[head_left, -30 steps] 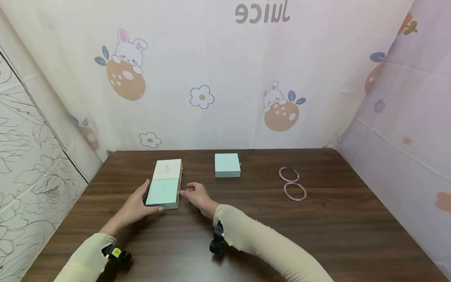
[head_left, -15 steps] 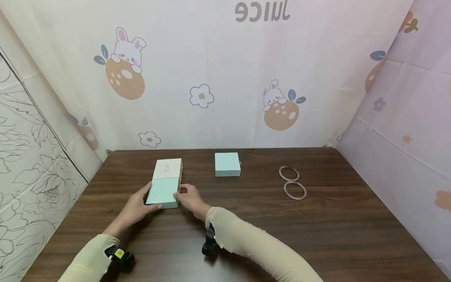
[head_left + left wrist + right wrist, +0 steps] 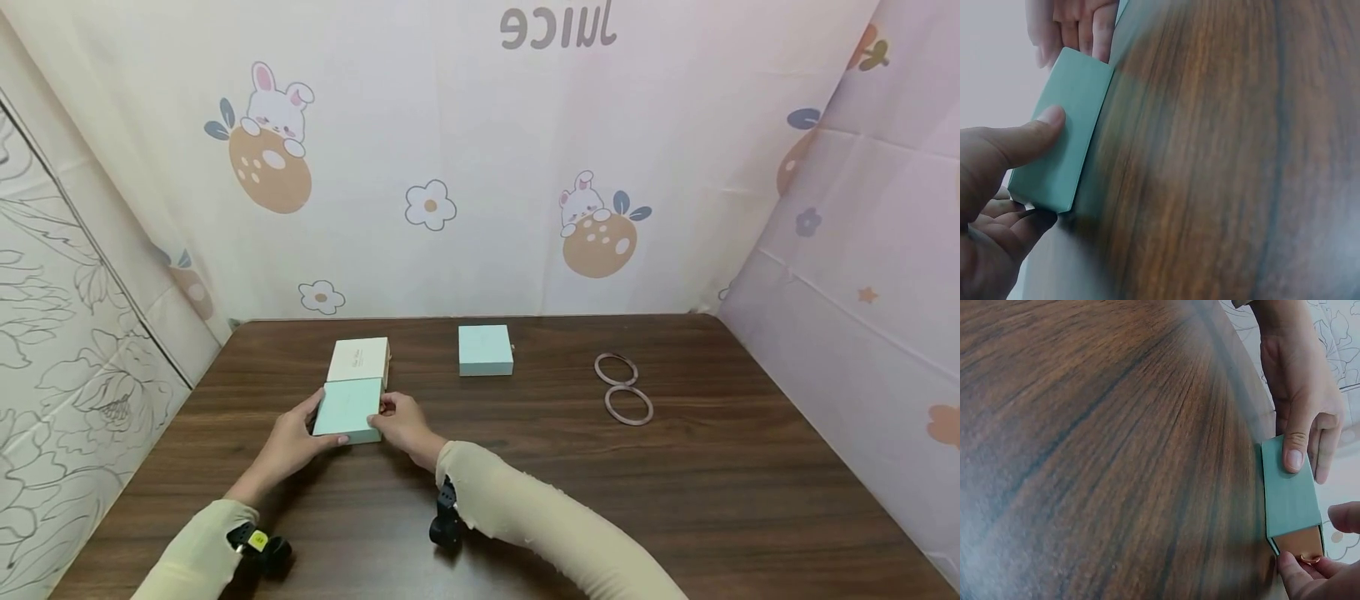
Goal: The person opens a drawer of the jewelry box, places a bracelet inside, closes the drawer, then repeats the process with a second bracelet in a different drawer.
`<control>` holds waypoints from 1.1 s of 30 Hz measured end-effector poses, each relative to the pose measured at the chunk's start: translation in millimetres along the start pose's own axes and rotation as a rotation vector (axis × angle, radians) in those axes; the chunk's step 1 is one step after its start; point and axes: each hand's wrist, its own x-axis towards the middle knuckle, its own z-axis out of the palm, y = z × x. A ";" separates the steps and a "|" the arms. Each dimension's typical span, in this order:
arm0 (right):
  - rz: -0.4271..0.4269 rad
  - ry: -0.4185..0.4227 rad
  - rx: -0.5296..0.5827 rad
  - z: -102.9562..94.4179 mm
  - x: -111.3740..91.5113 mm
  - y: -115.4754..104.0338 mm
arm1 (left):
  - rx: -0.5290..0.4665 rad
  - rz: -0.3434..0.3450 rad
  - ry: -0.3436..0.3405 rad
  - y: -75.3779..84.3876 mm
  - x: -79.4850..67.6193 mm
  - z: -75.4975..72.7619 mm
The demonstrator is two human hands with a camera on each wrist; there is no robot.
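Observation:
A mint-green drawer box point(image 3: 348, 408) lies on the left of the table, end on to a cream box. My left hand point(image 3: 288, 446) grips its left side, the thumb flat on the near side point(image 3: 1063, 150) and the fingers at the left end. At its right end sits my right hand point(image 3: 407, 427). The thumb reaches over the top edge, and curled fingers are against the tan drawer front point(image 3: 1299, 542), by a small pull loop point(image 3: 1310, 559). The drawer front lies about level with the sleeve opening.
The cream box point(image 3: 357, 358) with small lettering touches the green one's far side. Another mint-green box point(image 3: 485, 351) stands at the back middle of the brown table point(image 3: 720, 492). Two thin pinkish bangles point(image 3: 628, 406) lie touching at the right. A printed curtain point(image 3: 495, 125) hangs behind.
My right hand has moved slightly left from the pull loop, so its thumb now lies over the box's top edge. The left hand keeps its hold.

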 end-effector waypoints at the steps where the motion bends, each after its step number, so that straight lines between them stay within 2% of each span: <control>1: 0.002 -0.002 0.000 0.0 -0.1 0.1 | 0.003 0.001 0.003 0.4 -0.2 0.1; 9: -0.003 -0.024 0.005 -4.9 -4.9 1.0 | 0.008 0.009 0.028 7.4 -3.6 2.5; 16: -0.049 -0.064 0.001 -23.2 -15.0 2.6 | -0.015 0.025 0.040 22.1 -5.9 10.8; 26: -0.068 -0.079 -0.043 -51.4 -25.4 9.1 | -0.047 0.036 0.078 42.0 -3.7 32.7; 33: -0.054 -0.064 -0.051 -74.6 -33.5 10.8 | -0.074 0.049 0.077 57.2 2.9 50.7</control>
